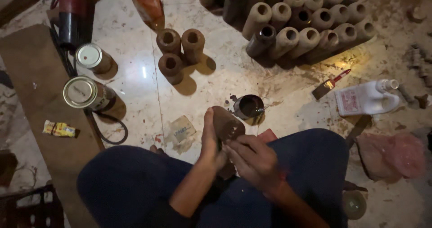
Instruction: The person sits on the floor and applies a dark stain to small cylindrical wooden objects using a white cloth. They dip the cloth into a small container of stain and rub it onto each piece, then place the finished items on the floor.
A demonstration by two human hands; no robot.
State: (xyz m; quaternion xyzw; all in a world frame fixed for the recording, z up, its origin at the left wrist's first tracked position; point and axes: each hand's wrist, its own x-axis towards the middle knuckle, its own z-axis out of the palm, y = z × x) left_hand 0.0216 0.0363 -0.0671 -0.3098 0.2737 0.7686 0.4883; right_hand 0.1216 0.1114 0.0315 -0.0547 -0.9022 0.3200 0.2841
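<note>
The person sits on the floor (pixel 135 84) with the knees in dark blue trousers (pixel 135 187) apart. Between the knees, the left hand (pixel 210 142) is closed around a brown clay tube (pixel 228 125), with the thumb pointing up along its side. The right hand (pixel 252 158) has its fingers curled and pressed together at the open end of the tube; what they pinch I cannot tell.

Just beyond the tube stands a small dark cup (pixel 248 106) with dark liquid. Further away, near the middle of the floor, three brown tubes (pixel 180 50) stand upright together. To the left are two tin cans (pixel 85 75). To the right lie a paintbrush (pixel 328 86) and a white plastic bottle (pixel 366 97). At the far edge many tubes (pixel 306 23) lie stacked in rows.
</note>
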